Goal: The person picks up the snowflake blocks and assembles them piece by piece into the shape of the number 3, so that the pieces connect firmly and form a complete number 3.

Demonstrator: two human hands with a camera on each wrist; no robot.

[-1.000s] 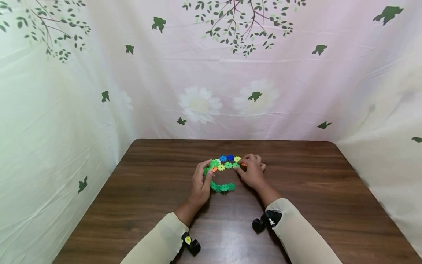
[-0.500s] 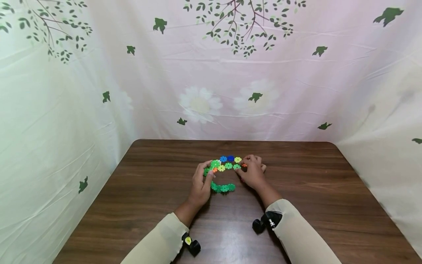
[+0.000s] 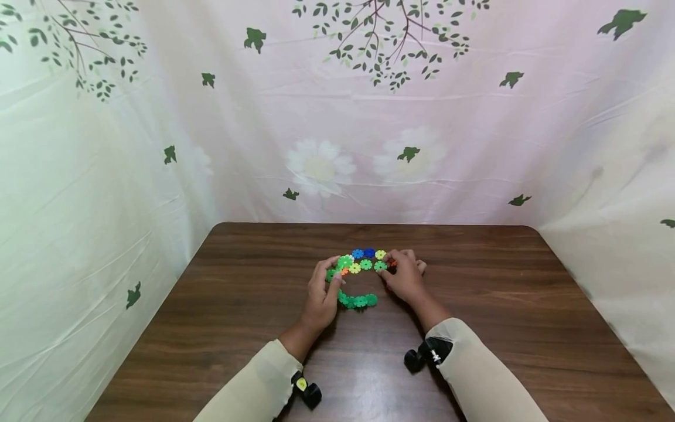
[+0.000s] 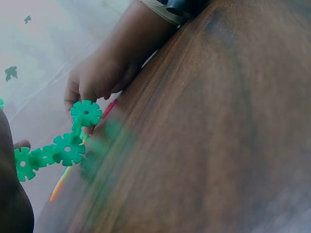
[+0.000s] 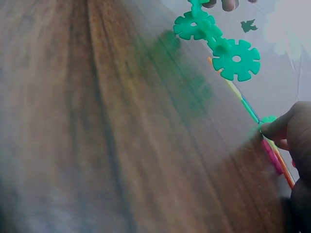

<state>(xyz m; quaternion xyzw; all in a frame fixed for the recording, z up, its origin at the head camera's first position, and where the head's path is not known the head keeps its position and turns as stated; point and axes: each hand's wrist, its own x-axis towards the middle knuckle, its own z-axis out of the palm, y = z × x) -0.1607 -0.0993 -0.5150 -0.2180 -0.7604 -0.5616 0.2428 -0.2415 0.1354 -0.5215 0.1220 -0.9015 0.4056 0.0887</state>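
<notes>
In the head view, my left hand [image 3: 323, 293] grips the left side of a structure of interlocking flower-shaped discs, its thumb in front. A green chain of discs [image 3: 358, 301] curves out from under that hand toward me. Farther back are two rows, one with blue discs [image 3: 357, 253] and a yellow disc [image 3: 380, 254], the other with yellow and green discs [image 3: 366, 265]. At their right end my right hand [image 3: 405, 278] pinches a green disc [image 5: 268, 119]. A pink disc [image 5: 272, 158] shows beside its thumb in the right wrist view. My fingers hide the left joint.
The discs lie on a brown wooden table [image 3: 253, 328] whose far edge meets a pale curtain [image 3: 358, 117] printed with leaves and birds. The curtain also runs along both sides. Black wrist cameras [image 3: 413, 360] hang from both sleeves.
My right hand and its fingers shift very slightly, and the orange disc beside them is more covered now. The left hand keeps its hold in place.
</notes>
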